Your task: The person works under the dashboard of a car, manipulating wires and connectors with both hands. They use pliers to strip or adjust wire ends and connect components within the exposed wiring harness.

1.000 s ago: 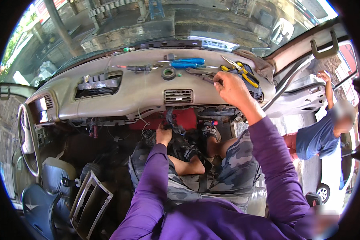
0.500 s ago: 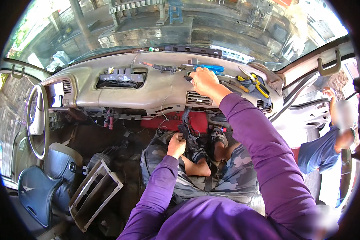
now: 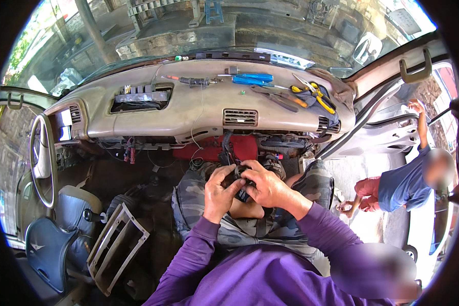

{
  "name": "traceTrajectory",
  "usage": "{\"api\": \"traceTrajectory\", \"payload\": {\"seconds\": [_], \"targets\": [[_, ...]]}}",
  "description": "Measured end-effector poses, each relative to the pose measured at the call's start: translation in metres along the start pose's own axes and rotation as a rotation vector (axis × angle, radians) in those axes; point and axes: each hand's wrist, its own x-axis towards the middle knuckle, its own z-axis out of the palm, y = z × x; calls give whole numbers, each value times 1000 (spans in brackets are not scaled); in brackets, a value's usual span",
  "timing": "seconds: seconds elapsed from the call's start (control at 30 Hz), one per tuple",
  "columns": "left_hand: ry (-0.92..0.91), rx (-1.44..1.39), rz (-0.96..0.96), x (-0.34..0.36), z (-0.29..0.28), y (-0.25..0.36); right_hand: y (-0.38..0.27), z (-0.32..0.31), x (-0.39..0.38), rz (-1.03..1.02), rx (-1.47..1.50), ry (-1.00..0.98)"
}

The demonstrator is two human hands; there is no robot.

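Over my lap my left hand (image 3: 220, 196) and my right hand (image 3: 263, 184) meet, both closed at the fingertips on a small dark round thing that looks like a roll of black tape (image 3: 239, 172). My fingers cover part of it. A dark wiring bundle (image 3: 227, 145) hangs from under the dashboard just beyond my hands; whether my fingers also touch it is hidden. A thin pale wire (image 3: 194, 137) trails down to its left.
On the dashboard (image 3: 188, 115) lie a soldering iron (image 3: 194, 80), blue-handled screwdrivers (image 3: 252, 79), yellow-handled pliers (image 3: 324, 99) and a small green piece (image 3: 243, 92). The steering wheel (image 3: 34, 160) and a loose trim frame (image 3: 101, 255) are at left. Another person (image 3: 400, 183) is outside at right.
My right hand has come down from the dashboard to my lap, bringing the dark round thing with it. My left hand has closed on it too. The person outside shows more fully.
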Motion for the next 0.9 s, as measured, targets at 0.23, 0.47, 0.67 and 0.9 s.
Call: {"api": "traceTrajectory", "payload": {"seconds": [0.23, 0.47, 0.67, 0.9], "targets": [[-160, 182, -180, -39, 0, 33, 4, 0, -42, -23, 29, -22], [-370, 324, -346, -88, 3, 53, 3, 17, -113, 209, 231, -263], [-432, 232, -303, -88, 5, 60, 3, -4, -115, 112, 503, -328], [-332, -631, -622, -58, -8, 49, 0, -44, -74, 298, 834, -520]]}}
